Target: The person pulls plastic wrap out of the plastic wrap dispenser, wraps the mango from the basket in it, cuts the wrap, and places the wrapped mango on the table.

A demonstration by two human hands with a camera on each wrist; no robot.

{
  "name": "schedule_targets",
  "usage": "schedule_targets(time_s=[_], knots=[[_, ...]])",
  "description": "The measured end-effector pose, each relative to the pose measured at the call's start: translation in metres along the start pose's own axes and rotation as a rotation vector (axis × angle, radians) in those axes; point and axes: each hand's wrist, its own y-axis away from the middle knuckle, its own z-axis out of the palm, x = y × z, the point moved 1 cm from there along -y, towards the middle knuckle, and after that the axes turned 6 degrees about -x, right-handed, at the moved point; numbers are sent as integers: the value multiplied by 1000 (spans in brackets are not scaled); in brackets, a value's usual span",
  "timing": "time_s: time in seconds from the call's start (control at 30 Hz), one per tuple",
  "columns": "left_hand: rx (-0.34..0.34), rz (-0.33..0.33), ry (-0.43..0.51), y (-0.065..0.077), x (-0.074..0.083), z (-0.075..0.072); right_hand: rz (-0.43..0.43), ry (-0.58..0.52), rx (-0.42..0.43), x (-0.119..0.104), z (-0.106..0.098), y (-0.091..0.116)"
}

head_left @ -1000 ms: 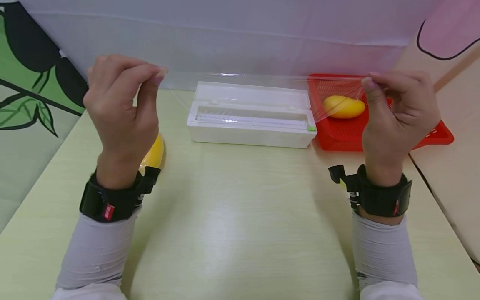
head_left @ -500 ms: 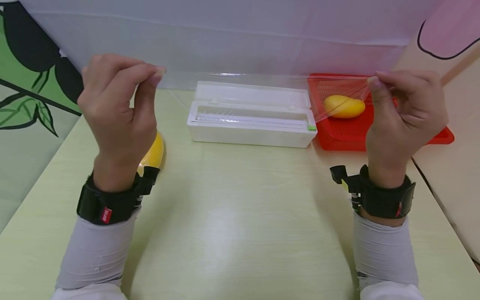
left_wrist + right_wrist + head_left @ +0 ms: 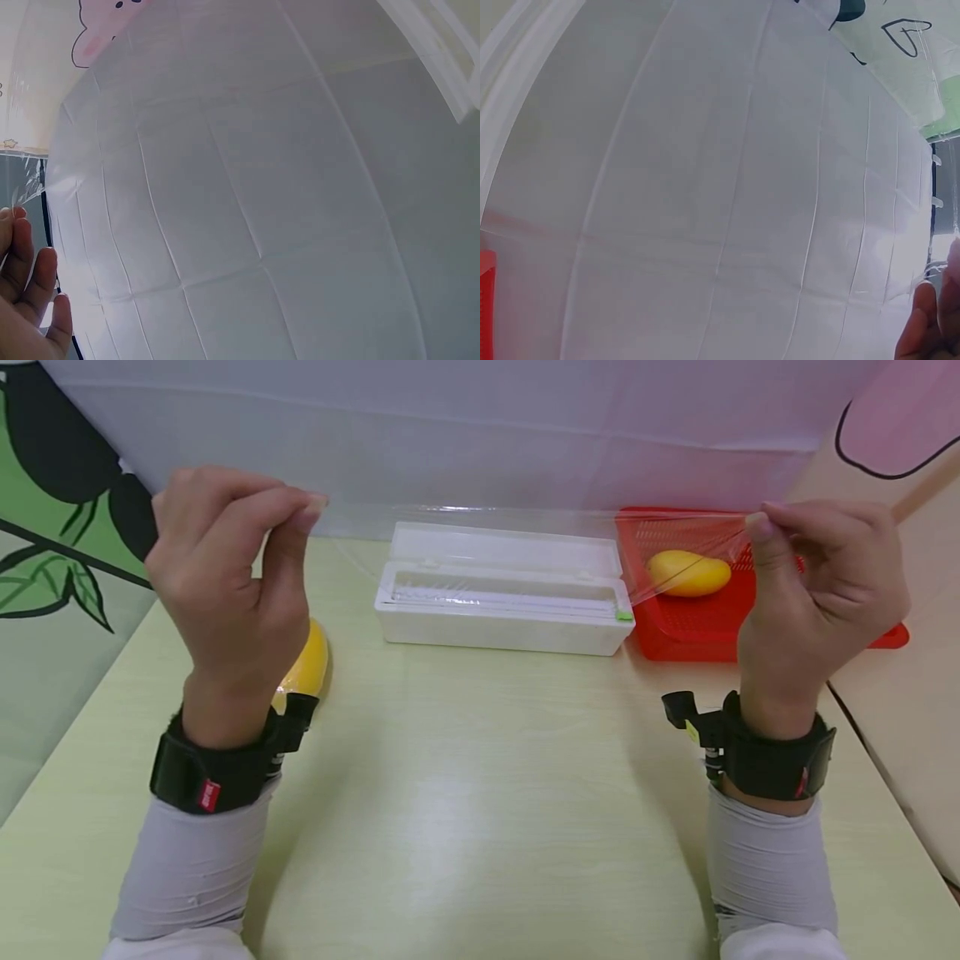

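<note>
A sheet of clear plastic wrap [image 3: 465, 514] stretches between both raised hands, above and behind the white wrap dispenser box [image 3: 502, 631]. My left hand [image 3: 240, 552] pinches its left corner between thumb and forefinger. At the other corner, my right hand [image 3: 825, 568] pinches the wrap, which gathers into creases at the fingertips. The dispenser lies with its lid tipped back and a wrap roll inside. In the left wrist view, the left hand [image 3: 30, 292] shows at the lower left edge with shiny film at its fingertips. The right hand [image 3: 934, 315] sits at the lower right edge in the right wrist view.
Right of the dispenser stands a red plastic basket [image 3: 675, 639] with a yellow mango [image 3: 688, 573] in it. Another yellow fruit [image 3: 307, 664], shiny on its surface, lies on the table [image 3: 480, 793], partly hidden by the left wrist. A pale cloth [image 3: 480, 427] hangs behind.
Both hands have drifted slightly apart, the left hand to the left and the right hand to the right, with the wrap still held between them. Dispenser, basket and fruit stay put.
</note>
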Motion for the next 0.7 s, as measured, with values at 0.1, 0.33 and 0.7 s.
schedule_targets(time_s=[0.1, 0.33, 0.7], knots=[[6, 1, 2, 0, 1, 0, -5, -5, 3, 0, -1, -1], [19, 8, 6, -2, 3, 0, -17, 3, 6, 0, -2, -2], [46, 23, 0, -1, 4, -3, -32, -19, 29, -4, -2, -3]])
